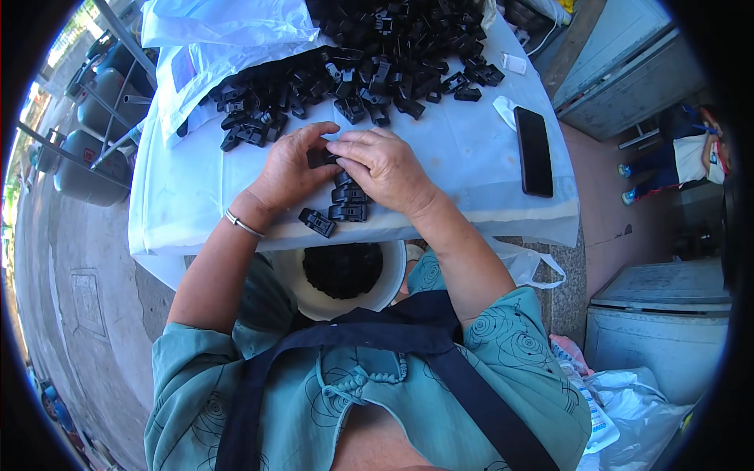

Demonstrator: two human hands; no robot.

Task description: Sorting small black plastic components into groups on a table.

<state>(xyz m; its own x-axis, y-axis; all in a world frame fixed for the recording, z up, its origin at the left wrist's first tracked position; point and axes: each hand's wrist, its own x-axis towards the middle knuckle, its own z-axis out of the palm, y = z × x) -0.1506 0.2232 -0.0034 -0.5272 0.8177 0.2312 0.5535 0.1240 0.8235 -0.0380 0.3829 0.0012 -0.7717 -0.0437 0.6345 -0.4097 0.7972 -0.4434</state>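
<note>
Teal clothing (518, 345) lies nearest, lettered packaging (603, 430) near right. Left hand (289, 166) and right hand (389, 169) grip a black part (331, 159) over white sheeting (471, 145).

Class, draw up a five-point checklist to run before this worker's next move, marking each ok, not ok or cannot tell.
1. Left hand and right hand close together: ok.
2. Firm grip: cannot tell; hidden.
3. Small black plastic pieces in one column: not ok; one piece sits angled, left of it.
4. Large heap of black plastic parts present: ok, beyond the hands.
5. Black rectangular phone clear of parts: ok, at right.
</note>
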